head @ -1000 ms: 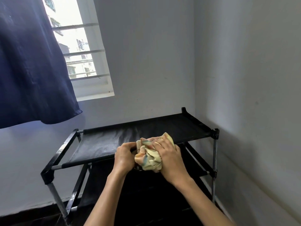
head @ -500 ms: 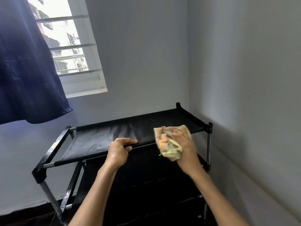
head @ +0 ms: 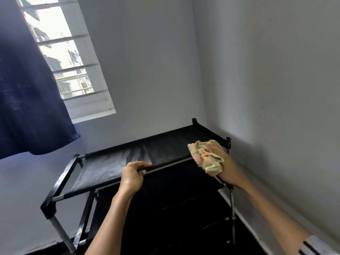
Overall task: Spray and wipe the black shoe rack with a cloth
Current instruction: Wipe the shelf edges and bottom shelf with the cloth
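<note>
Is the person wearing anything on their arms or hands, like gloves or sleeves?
No gloves and no rings that can be seen. The left hand and right hand are bare, and both forearms are bare too. Only at the bottom right corner, on the right arm, a bit of grey sleeve with dark stripes shows.

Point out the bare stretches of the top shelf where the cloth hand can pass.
Bare fabric on the shoe rack runs from its left end bar to the left hand gripping the front rail, and behind that hand to the back rail. Crowded: the right end, where the right hand holds the cloth near the wall.
</note>
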The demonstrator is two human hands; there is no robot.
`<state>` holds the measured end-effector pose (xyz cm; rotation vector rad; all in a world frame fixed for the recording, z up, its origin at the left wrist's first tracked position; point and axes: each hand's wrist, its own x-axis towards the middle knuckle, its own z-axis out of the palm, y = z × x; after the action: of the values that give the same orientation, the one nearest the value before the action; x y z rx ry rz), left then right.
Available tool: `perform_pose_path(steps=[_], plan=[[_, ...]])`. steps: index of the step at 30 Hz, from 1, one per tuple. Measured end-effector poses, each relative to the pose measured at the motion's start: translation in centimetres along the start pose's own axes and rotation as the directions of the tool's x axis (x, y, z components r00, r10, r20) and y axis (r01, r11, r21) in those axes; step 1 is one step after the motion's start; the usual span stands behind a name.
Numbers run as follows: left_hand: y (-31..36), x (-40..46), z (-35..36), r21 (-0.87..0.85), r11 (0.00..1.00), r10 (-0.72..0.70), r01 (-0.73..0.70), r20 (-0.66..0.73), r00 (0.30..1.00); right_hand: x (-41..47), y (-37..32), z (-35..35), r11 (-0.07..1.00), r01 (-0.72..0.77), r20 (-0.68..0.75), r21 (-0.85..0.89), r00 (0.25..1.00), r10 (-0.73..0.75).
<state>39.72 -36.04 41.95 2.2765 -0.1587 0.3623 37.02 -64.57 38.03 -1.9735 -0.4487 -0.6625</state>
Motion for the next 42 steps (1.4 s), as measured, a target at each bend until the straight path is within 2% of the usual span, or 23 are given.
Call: perform_pose_path(steps=[2,5,7,10,13,15,16,18,20,22,24,26,29,31,35,37,39,40,42], plan=[[0.2,0.0,0.2,0.015,1.000,-0.011,0.011,-0.009,1.000,0.3,0.2,0.2,0.999,-0.032,-0.023,-0.041,0.999,0.031],[0.7,0.1,0.3,0.068,0.997,-0.033,0.033,0.003,0.999,0.4,-2.1,3.5,0.998,0.020,-0.042,-0.062,0.999,-0.023],[1.1,0.2,0.2,0.114,0.993,-0.036,0.033,0.022,0.999,0.2,-3.6,6.7,0.999,0.031,0.020,-0.015,0.999,-0.030],[1.3,0.1,0.1,0.096,0.993,-0.069,0.067,0.022,0.997,-0.1,-5.3,10.4,0.994,0.087,0.157,-0.067,0.985,-0.076],[1.5,-0.1,-0.3,0.067,0.995,-0.081,0.079,0.026,0.996,0.2,-5.5,9.4,1.000,0.027,0.287,0.012,0.957,-0.029],[1.9,-0.2,-0.3,0.134,0.989,-0.067,0.060,0.047,0.997,0.0,-5.3,7.4,0.992,-0.011,0.336,0.128,0.941,-0.033],[2.1,-0.2,-0.2,0.159,0.985,-0.070,0.062,0.045,0.997,-0.3,-5.1,6.3,0.983,-0.027,0.294,0.183,0.955,-0.028],[2.7,-0.4,0.5,0.167,0.984,-0.065,0.057,0.044,0.997,-1.1,-4.0,4.2,0.966,-0.107,0.122,0.234,0.989,0.080],[3.6,-0.7,1.8,0.143,0.990,-0.022,0.014,0.051,0.998,-1.6,-2.2,2.2,0.980,-0.153,-0.066,0.125,0.985,0.162],[4.5,-0.9,3.4,0.145,0.989,0.023,-0.032,0.063,0.998,-1.5,-0.8,0.9,0.982,-0.181,-0.151,0.051,0.971,0.186],[4.9,-1.0,4.6,0.139,0.989,0.036,-0.041,0.034,0.999,-1.1,-0.3,1.3,0.969,-0.193,-0.204,0.151,0.953,0.222],[4.9,-1.1,5.0,0.104,0.994,0.038,-0.037,-0.012,0.999,-1.0,-1.2,3.2,0.964,-0.208,-0.186,0.166,0.953,0.238],[4.4,-1.0,4.9,0.079,0.995,0.060,-0.056,-0.050,0.997,-1.3,-2.9,7.4,1.000,0.020,-0.097,0.007,0.995,-0.019],[4.1,-0.9,4.5,0.072,0.996,0.063,-0.057,-0.080,0.995,-1.6,-3.3,8.9,0.998,0.058,0.042,-0.040,0.998,-0.056],[3.8,-0.6,4.6,0.039,0.997,0.072,-0.071,-0.029,0.997,-1.2,-1.3,5.9,0.983,0.119,0.062,-0.137,0.992,-0.111],[3.8,-0.4,4.8,0.013,0.998,0.067,-0.067,-0.032,0.997,-0.8,-0.6,2.7,0.997,0.076,-0.020,-0.015,0.997,-0.076],[3.6,-0.1,4.9,-0.004,0.998,0.069,-0.069,-0.040,0.997,-0.5,0.2,-0.1,0.994,-0.044,-0.135,0.099,0.989,0.057],[3.5,-0.1,5.0,-0.004,0.997,0.071,-0.072,-0.042,0.997,-0.5,0.7,-0.9,0.989,-0.100,-0.169,0.108,0.979,0.117],[3.4,0.1,5.1,0.000,0.998,0.068,-0.068,-0.049,0.997,-0.3,0.8,-0.9,0.991,-0.132,-0.175,0.002,0.976,0.130]])
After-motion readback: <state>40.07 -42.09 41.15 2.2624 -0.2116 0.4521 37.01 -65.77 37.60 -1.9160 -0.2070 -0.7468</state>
